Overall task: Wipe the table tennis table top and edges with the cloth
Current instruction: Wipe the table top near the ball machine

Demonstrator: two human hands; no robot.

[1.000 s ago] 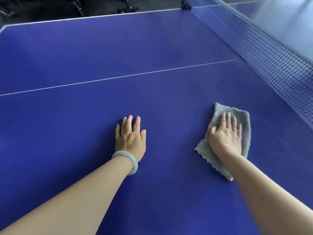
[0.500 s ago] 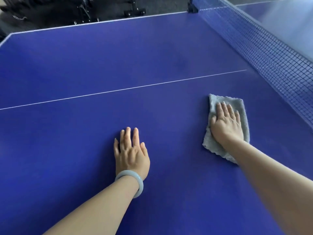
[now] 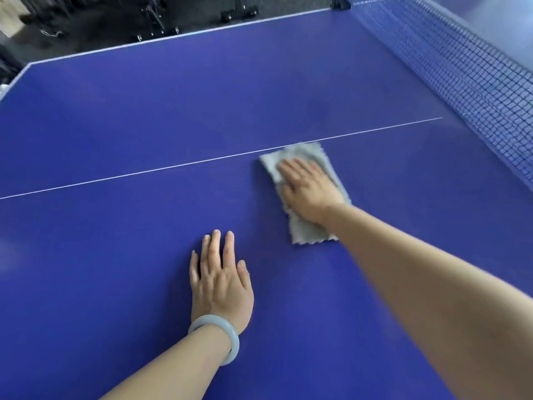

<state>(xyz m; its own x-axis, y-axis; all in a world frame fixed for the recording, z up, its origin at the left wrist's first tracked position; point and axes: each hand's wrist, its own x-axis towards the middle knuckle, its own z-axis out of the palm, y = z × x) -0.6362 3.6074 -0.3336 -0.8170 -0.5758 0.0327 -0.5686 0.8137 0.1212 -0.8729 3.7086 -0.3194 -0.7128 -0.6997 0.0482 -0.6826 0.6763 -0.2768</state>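
Pressing down on a grey cloth (image 3: 305, 194), the right hand (image 3: 310, 192) lies flat with its fingers (image 3: 291, 166) straight and close together. The cloth lies on the blue tabletop (image 3: 144, 116), its far edge touching the white centre line (image 3: 144, 171). Nearer the person, the left hand (image 3: 220, 280) rests palm-down on the tabletop, fingers slightly spread, a pale bracelet (image 3: 222, 332) on its wrist. The net (image 3: 467, 79) stands at right.

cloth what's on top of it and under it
The right hand lies flat on the cloth, pressing it on the blue table. The table under it is hidden.
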